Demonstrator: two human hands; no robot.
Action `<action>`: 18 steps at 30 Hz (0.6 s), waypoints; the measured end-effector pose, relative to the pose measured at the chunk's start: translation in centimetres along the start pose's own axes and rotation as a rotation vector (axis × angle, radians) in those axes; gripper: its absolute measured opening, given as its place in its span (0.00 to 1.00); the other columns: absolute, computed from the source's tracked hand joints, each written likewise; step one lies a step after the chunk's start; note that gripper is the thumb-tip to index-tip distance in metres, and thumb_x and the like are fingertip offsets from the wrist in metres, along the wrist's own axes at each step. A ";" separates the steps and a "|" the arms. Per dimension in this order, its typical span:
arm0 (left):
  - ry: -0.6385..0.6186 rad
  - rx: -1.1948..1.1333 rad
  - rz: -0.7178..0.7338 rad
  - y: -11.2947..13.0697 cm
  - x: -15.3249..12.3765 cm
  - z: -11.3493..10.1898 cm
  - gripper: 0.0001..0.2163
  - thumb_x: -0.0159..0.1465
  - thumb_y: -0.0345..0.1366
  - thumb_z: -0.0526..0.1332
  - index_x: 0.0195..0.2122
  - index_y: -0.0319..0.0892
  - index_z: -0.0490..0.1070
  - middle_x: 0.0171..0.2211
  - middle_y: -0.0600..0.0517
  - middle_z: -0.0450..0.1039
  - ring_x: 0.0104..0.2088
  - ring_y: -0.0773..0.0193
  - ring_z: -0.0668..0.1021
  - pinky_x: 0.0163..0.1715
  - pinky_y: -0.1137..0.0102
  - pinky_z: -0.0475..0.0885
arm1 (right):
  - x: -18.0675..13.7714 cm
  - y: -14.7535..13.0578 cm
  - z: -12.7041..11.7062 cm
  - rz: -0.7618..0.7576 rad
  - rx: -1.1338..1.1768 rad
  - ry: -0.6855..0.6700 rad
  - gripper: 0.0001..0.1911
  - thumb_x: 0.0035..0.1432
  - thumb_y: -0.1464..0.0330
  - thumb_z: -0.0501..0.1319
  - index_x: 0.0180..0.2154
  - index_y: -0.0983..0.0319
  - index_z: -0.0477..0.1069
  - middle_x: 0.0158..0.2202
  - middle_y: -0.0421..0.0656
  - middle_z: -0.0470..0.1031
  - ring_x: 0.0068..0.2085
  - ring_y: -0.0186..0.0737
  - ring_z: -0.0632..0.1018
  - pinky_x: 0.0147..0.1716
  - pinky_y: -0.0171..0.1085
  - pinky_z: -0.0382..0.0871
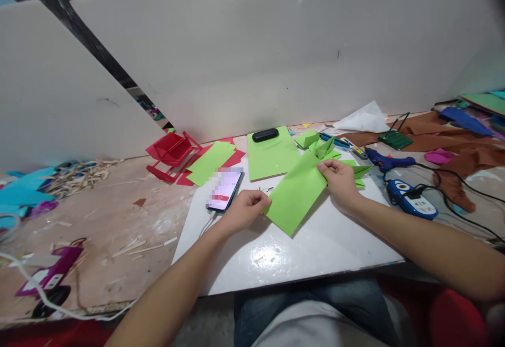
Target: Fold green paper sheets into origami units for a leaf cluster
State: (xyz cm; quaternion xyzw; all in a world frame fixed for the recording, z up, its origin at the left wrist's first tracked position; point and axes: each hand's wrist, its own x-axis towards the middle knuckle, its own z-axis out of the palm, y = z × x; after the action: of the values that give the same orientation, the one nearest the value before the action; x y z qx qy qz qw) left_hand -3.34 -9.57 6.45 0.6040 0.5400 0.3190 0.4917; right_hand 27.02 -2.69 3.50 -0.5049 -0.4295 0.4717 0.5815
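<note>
A flat sheet of green paper (296,193) is stretched between my two hands, tilted above the white board (236,268). My left hand (249,207) pinches its lower left edge between thumb and fingers. On the opposite edge, my right hand (340,181) grips it the same way. Just behind the sheet lie folded green paper pieces (324,148), partly covered by it. A phone (225,189) with a lit screen rests left of my left hand. Beyond the sheet is a stack of green paper (272,160) with a black case (265,135) on top.
A red miniature chair (172,153) stands at the left, beside loose green sheets (213,160) and red paper. A blue glue gun (389,160), a power strip (412,199) and cables lie to the right. A pale wall panel (276,57) closes off the back.
</note>
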 end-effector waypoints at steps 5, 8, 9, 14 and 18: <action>0.031 -0.003 0.014 0.6 -0.1 -0.8 0.15 0.59 0.50 0.75 0.25 0.45 0.81 0.26 0.48 0.82 0.29 0.58 0.83 0.34 0.67 0.75 | 0.3 -0.1 -0.1 0.004 0.042 0.047 0.33 0.39 0.40 0.86 0.34 0.55 0.79 0.29 0.40 0.82 0.30 0.42 0.78 0.33 0.42 0.77; 0.044 -0.019 0.024 1.1 -0.3 -1.5 0.13 0.58 0.47 0.74 0.25 0.45 0.81 0.27 0.47 0.84 0.32 0.56 0.87 0.37 0.66 0.79 | 0.6 -0.2 -0.2 -0.003 0.061 0.082 0.34 0.37 0.40 0.87 0.34 0.55 0.79 0.30 0.41 0.83 0.31 0.42 0.78 0.34 0.43 0.77; 0.048 -0.028 0.025 1.2 -0.4 -1.7 0.12 0.58 0.47 0.75 0.24 0.45 0.80 0.27 0.47 0.84 0.32 0.56 0.87 0.37 0.66 0.80 | 0.7 -0.3 -0.3 -0.006 0.065 0.093 0.34 0.37 0.40 0.87 0.35 0.55 0.79 0.30 0.41 0.84 0.31 0.42 0.78 0.34 0.43 0.76; 0.182 -0.125 0.068 1.3 -0.3 -2.4 0.10 0.56 0.44 0.76 0.26 0.44 0.83 0.29 0.45 0.87 0.30 0.57 0.86 0.36 0.65 0.81 | 1.9 -0.8 -0.8 -0.018 0.084 0.125 0.37 0.36 0.38 0.86 0.34 0.55 0.76 0.30 0.40 0.83 0.32 0.40 0.78 0.35 0.40 0.76; 0.367 -0.219 0.132 0.8 0.4 -1.6 0.13 0.58 0.48 0.77 0.30 0.43 0.82 0.34 0.45 0.89 0.33 0.58 0.86 0.40 0.65 0.82 | 1.1 -0.8 -0.4 0.026 0.065 0.035 0.38 0.33 0.38 0.87 0.34 0.56 0.78 0.28 0.39 0.81 0.30 0.39 0.78 0.31 0.39 0.74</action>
State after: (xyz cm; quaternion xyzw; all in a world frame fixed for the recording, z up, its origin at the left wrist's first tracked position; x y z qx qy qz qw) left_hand -4.41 -8.78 7.69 0.5130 0.5417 0.5119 0.4258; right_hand 27.68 -1.75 4.31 -0.4995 -0.3968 0.4840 0.5990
